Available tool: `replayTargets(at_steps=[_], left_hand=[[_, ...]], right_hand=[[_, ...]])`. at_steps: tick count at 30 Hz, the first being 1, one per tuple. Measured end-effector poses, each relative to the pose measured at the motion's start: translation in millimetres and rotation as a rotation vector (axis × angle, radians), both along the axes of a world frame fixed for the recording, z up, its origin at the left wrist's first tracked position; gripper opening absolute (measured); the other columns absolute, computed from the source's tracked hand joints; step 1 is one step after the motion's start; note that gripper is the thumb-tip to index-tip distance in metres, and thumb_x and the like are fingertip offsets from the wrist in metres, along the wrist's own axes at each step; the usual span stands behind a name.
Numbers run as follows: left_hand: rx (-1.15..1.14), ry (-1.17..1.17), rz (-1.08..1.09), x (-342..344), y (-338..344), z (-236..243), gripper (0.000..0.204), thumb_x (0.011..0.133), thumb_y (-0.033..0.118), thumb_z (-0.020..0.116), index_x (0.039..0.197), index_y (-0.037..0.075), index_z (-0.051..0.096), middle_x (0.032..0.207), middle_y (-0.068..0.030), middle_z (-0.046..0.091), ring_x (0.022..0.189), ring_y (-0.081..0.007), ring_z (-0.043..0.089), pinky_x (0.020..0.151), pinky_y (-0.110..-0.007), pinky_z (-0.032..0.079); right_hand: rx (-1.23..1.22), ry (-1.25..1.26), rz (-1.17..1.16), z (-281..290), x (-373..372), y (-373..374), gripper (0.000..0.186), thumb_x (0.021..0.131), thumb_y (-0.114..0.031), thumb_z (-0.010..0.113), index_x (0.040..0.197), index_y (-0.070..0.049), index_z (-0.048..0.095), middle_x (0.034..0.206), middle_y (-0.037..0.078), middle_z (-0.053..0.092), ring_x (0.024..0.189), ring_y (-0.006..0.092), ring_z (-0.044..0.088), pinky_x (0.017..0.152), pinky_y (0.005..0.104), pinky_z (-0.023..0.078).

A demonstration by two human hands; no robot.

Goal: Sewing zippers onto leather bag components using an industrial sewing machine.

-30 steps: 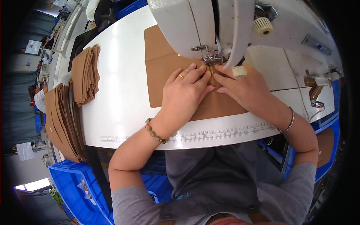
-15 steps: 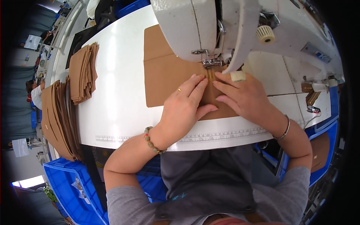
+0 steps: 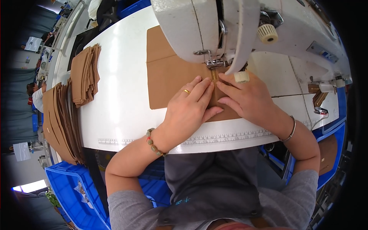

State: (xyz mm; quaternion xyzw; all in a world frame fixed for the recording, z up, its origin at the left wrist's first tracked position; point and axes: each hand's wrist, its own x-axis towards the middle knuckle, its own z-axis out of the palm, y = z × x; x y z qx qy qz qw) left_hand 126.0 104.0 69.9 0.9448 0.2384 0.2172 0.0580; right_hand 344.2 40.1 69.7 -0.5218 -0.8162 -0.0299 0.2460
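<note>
- Change of position: compared with one second ago, the left hand (image 3: 188, 101) and right hand (image 3: 251, 96) lie farther to the near side of the presser foot (image 3: 216, 64); over the last half second they have barely shifted.
- Brown panel (image 3: 165, 84): flat, extending left of and toward the person from the presser foot; its outline shows little displacement.
- Consequence, as judged: more of the narrow yellowish strip (image 3: 214, 74) directly before the presser foot is exposed, suggesting a pause for aligning it.
- State of the hands: both palm-down on the panel, thumbs spread away from the fingers, fingertips flanking the strip; neither visibly pinches anything, though the pressure applied cannot be told.
- Obstruction: the sewing machine (image 3: 180, 27) covers the panel's far portion above the presser foot; to the right of the foot, a curved white bar (image 3: 241, 42) and a cream knob (image 3: 241, 77) overhang the right hand, partly masking it.
- Surroundings: well left of the presser foot, a smaller brown stack (image 3: 85, 74) and a larger brown stack (image 3: 59, 124); on its near side, ruler markings (image 3: 230, 137) along the tabletop (image 3: 115, 111) edge; far to its lower left, a blue bin (image 3: 63, 176).
</note>
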Motion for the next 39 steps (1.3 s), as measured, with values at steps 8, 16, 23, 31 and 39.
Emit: replayTargets(at_steps=[8, 16, 23, 31, 39], left_hand=[[0.061, -0.014, 0.017, 5.2, 19.4, -7.3, 0.057, 0.083, 0.037, 0.082, 0.123, -0.002, 0.073, 0.129, -0.0093, 0.069, 0.115, -0.0298, 0.068, 0.097, -0.039, 0.055], [0.046, -0.002, 0.038, 7.0, 18.5, -3.3, 0.056, 0.083, 0.038, 0.082, 0.125, 0.001, 0.073, 0.128, -0.0064, 0.068, 0.106, -0.0274, 0.068, 0.094, -0.038, 0.054], [0.053, -0.035, 0.036, 6.1, 17.0, -5.1, 0.053, 0.081, 0.037, 0.082, 0.121, 0.004, 0.076, 0.126, -0.0065, 0.07, 0.106, -0.0275, 0.069, 0.094, -0.039, 0.055], [0.069, -0.027, 0.027, 6.4, 17.7, -2.9, 0.051, 0.081, 0.037, 0.082, 0.12, 0.005, 0.077, 0.126, -0.0074, 0.071, 0.108, -0.028, 0.069, 0.096, -0.038, 0.055], [0.069, -0.024, 0.045, 7.7, 20.1, -4.4, 0.053, 0.082, 0.038, 0.081, 0.125, 0.007, 0.075, 0.127, -0.0068, 0.07, 0.111, -0.0308, 0.068, 0.097, -0.041, 0.054]], right_hand=[[0.068, 0.036, -0.012, -7.5, 2.1, 14.3, 0.036, 0.081, -0.026, 0.082, 0.107, -0.003, 0.073, 0.101, 0.011, 0.068, 0.096, 0.0324, 0.064, 0.091, 0.0431, 0.052], [-0.381, 0.594, -0.146, 2.1, 11.8, 12.2, 0.025, 0.093, -0.021, 0.076, 0.105, 0.0, 0.073, 0.092, 0.011, 0.07, 0.09, 0.0232, 0.067, 0.096, 0.0364, 0.052], [-0.513, 1.264, -0.017, -7.7, 27.8, 15.0, 0.023, 0.095, -0.02, 0.074, 0.11, -0.002, 0.075, 0.098, 0.005, 0.074, 0.095, 0.0142, 0.065, 0.096, 0.0336, 0.05], [-0.019, 0.128, -0.055, -5.1, 1.0, 9.0, 0.03, 0.088, -0.025, 0.077, 0.112, -0.007, 0.073, 0.112, 0.009, 0.072, 0.114, 0.0315, 0.064, 0.111, 0.0512, 0.046], [0.034, 0.089, -0.063, -9.3, 1.7, 12.3, 0.025, 0.089, -0.025, 0.075, 0.107, -0.007, 0.074, 0.108, 0.008, 0.072, 0.114, 0.0291, 0.065, 0.112, 0.0503, 0.046]])
